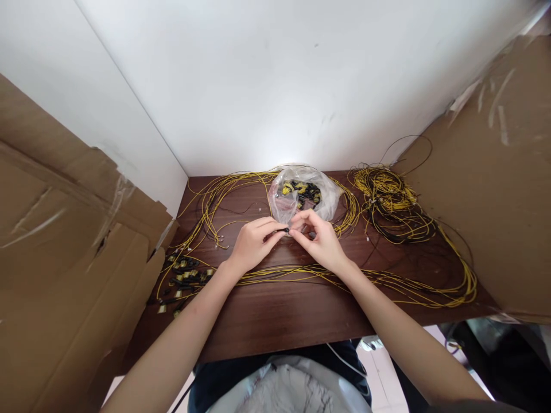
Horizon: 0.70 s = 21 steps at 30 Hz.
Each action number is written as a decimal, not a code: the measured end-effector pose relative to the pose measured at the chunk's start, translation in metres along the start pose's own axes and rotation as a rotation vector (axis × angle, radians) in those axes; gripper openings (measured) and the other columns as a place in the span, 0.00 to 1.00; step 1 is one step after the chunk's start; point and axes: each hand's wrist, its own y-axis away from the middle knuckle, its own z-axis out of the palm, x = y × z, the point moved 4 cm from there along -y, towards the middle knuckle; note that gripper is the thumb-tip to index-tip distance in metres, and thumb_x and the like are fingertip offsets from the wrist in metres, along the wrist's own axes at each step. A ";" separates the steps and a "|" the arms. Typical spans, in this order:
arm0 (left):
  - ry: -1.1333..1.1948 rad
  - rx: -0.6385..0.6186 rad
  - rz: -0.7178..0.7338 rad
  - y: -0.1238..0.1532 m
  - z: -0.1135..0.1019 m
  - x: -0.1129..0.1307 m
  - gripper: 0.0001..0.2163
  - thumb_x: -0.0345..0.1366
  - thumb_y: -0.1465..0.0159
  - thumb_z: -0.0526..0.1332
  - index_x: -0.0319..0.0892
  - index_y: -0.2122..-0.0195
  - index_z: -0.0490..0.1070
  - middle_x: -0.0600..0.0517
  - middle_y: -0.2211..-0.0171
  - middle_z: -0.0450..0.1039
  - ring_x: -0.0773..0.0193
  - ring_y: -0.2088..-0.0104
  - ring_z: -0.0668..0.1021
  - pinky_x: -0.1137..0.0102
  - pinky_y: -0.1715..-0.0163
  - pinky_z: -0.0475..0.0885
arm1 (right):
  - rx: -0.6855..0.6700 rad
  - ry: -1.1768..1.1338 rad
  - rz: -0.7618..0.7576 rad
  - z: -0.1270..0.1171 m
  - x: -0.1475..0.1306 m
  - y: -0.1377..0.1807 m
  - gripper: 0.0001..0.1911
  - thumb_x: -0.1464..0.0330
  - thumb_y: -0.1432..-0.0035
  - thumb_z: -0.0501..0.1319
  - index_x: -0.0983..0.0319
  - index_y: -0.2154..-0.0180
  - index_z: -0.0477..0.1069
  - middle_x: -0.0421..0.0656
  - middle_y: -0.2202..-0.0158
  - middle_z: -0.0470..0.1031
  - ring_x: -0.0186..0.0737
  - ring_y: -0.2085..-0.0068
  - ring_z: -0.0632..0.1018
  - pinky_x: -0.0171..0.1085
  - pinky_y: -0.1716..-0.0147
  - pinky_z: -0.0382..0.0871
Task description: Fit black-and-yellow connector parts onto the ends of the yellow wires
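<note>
Between the thumb and fingers of my left hand (257,242) is a small black part (283,230), its exact kind too small to make out. The fingertips of my right hand (317,238) are pinched close by its right end; whether they grip anything is hidden. Just behind both hands stands an open clear plastic bag (329,198) with black and yellow small parts (306,192) inside. Long yellow and black wires (297,274) run across the table under my wrists.
A tangled heap of yellow and black wires (385,192) lies at the right. More wires loop at the back left (210,198). Several black connectors with yellow pieces (187,275) lie at the left. Cardboard sheets (69,241) flank the brown table (275,324); a white wall (275,86) stands behind.
</note>
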 end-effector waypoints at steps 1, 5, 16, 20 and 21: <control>0.004 0.014 -0.008 0.000 -0.001 0.000 0.08 0.33 0.38 0.58 0.39 0.62 0.75 0.48 0.67 0.75 0.67 0.70 0.74 0.73 0.69 0.69 | -0.004 0.003 0.003 -0.001 0.000 0.000 0.08 0.68 0.44 0.58 0.59 0.60 0.63 0.40 0.69 0.72 0.35 0.68 0.74 0.33 0.71 0.66; 0.015 0.053 -0.043 0.000 -0.003 -0.002 0.08 0.33 0.38 0.58 0.40 0.62 0.75 0.49 0.69 0.75 0.68 0.72 0.73 0.73 0.71 0.68 | 0.019 0.044 0.000 -0.006 0.001 -0.001 0.09 0.68 0.44 0.58 0.59 0.60 0.63 0.40 0.69 0.73 0.35 0.69 0.74 0.33 0.74 0.65; -0.017 0.015 0.014 0.000 0.000 -0.001 0.07 0.32 0.39 0.58 0.38 0.62 0.75 0.47 0.67 0.75 0.66 0.68 0.75 0.72 0.67 0.69 | 0.029 0.039 -0.029 -0.002 0.000 0.000 0.07 0.70 0.43 0.57 0.59 0.61 0.63 0.41 0.68 0.72 0.36 0.67 0.75 0.36 0.66 0.68; -0.004 -0.012 0.035 0.001 0.001 -0.001 0.08 0.32 0.39 0.58 0.39 0.61 0.74 0.48 0.67 0.75 0.66 0.68 0.75 0.71 0.66 0.70 | 0.023 0.049 -0.035 0.000 -0.001 0.001 0.07 0.70 0.43 0.57 0.59 0.61 0.63 0.41 0.68 0.72 0.36 0.66 0.74 0.35 0.66 0.68; 0.000 -0.017 0.036 0.001 0.002 -0.002 0.08 0.32 0.39 0.58 0.39 0.61 0.74 0.48 0.67 0.75 0.66 0.68 0.75 0.71 0.66 0.70 | 0.021 0.055 -0.037 0.000 -0.001 0.001 0.07 0.70 0.43 0.57 0.60 0.61 0.63 0.41 0.67 0.72 0.36 0.66 0.74 0.35 0.67 0.68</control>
